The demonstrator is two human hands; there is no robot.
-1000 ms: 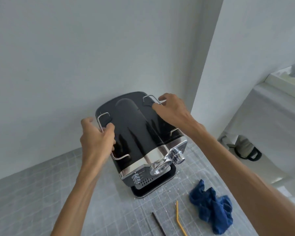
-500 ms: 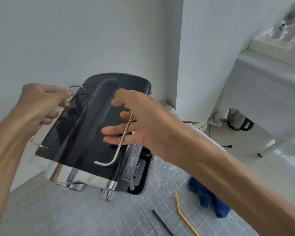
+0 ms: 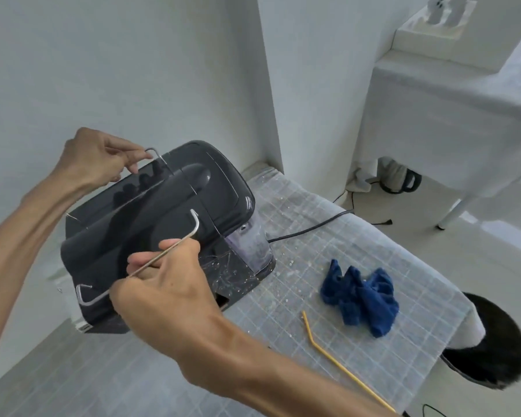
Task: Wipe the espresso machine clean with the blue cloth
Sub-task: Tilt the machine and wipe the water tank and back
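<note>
Head view: gripping the espresso machine [image 3: 151, 218] by its two chrome wire rails, left hand [image 3: 94, 161] pinching the far rail [image 3: 158, 158] between thumb and curled fingers, right hand [image 3: 166, 284] curling round the near rail [image 3: 139, 267] with the thumb lying on top. Holding both rails probably for steering the whole body at once, turning its rear toward the table's open end so that the back and side panel become reachable. Showing pale streaks and specks on that lower side panel, likely the dirt in question. Trailing a black power cord [image 3: 310, 228] from the back across the gridded table cover [image 3: 313, 320], so swinging gently seems wise. Lying crumpled on that cover, well apart from the machine and touching neither hand, the blue cloth [image 3: 361, 299]; wiping not yet begun. Resting nearer the viewer, a yellow bent straw [image 3: 337, 361]. Needing next, by judgement, one hand freed for fetching the cloth.
</note>
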